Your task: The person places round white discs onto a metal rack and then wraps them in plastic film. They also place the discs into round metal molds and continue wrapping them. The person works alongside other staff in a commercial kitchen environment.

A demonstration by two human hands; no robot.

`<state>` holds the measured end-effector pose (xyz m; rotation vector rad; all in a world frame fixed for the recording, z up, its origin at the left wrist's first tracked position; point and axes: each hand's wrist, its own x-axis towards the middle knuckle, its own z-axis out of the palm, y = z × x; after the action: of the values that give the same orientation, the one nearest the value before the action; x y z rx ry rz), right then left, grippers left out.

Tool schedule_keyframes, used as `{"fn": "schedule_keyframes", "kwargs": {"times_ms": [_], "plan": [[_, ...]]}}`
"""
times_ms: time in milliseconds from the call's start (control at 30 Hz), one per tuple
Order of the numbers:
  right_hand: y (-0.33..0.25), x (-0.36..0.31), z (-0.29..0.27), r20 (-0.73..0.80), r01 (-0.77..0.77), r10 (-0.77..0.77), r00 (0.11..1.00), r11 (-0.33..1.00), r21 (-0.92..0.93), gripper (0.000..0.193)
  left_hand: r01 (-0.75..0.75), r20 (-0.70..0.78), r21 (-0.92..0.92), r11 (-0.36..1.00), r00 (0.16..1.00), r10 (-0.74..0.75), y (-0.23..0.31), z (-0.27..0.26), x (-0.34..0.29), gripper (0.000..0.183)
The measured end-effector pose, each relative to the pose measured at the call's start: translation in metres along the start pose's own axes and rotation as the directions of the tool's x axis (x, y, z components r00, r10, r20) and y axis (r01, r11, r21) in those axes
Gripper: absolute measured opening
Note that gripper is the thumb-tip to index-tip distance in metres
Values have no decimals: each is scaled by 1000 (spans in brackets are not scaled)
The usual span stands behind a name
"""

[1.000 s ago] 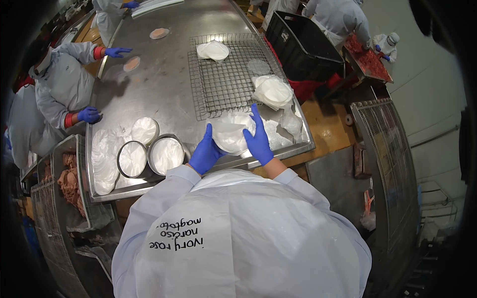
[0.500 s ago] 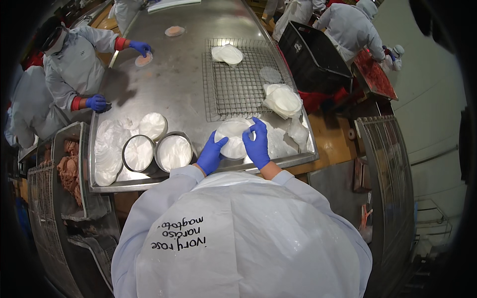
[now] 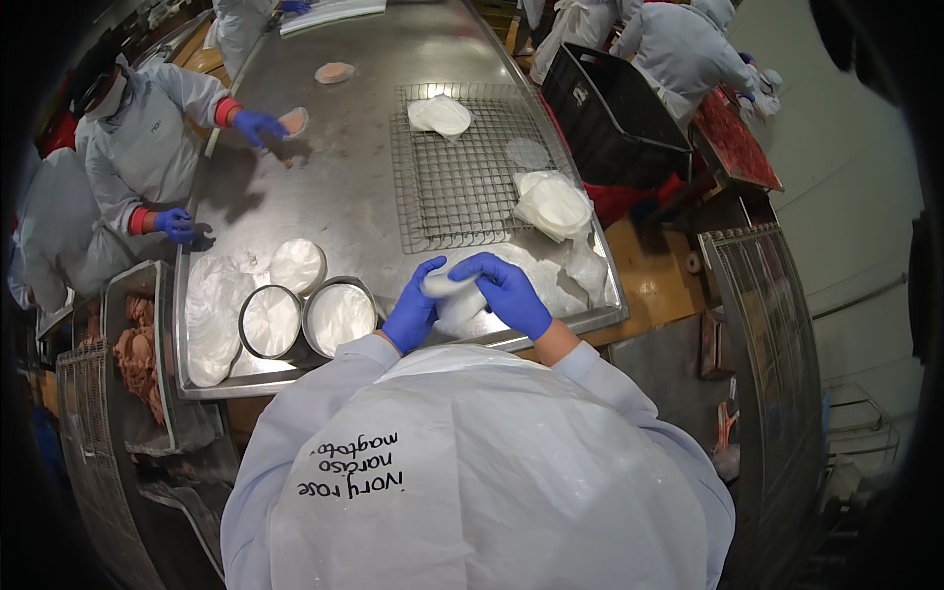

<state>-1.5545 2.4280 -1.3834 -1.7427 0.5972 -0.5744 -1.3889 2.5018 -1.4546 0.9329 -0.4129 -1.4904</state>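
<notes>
Close to the table's near edge, my left hand [image 3: 411, 310], in a blue glove, is closed around the left side of a stack of thin round white sheets [image 3: 457, 309]. My right hand [image 3: 513, 298], gloved in blue too, grips the stack's upper right side, its fingers laid over the top. The stack looks bent between my hands. To the left stand two metal rings holding white sheets: a smaller ring [image 3: 244, 324] and a larger ring [image 3: 372, 305]. A round white pile [image 3: 297, 264] sits behind them, and a crumpled white plastic bag [image 3: 214, 320] lies at far left.
A wire rack [image 3: 442, 197] on the steel table [image 3: 339, 147] carries white sheet piles [image 3: 554, 206]. Across the left edge, a co-worker's gloved hand [image 3: 258, 126] is beside a pink patty [image 3: 293, 122]. A black bin [image 3: 624, 118] stands right; a meat tub [image 3: 177, 393] stands left.
My right hand has turned from pinching the stack's edge to lying over its top, and the stack has been bent and tilted. The co-worker's hand has come off the patty.
</notes>
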Motion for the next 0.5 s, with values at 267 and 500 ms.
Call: {"fn": "schedule_keyframes", "kwargs": {"times_ms": [267, 500], "plan": [[109, -15, 11, 98, 96, -45, 994, 783, -614, 21, 80, -116, 96, 992, 991, -69, -18, -26, 16, 37], [146, -24, -9, -86, -40, -3, 996, 871, -490, 23, 127, -114, 33, 991, 986, -123, -20, -30, 16, 47]]}}
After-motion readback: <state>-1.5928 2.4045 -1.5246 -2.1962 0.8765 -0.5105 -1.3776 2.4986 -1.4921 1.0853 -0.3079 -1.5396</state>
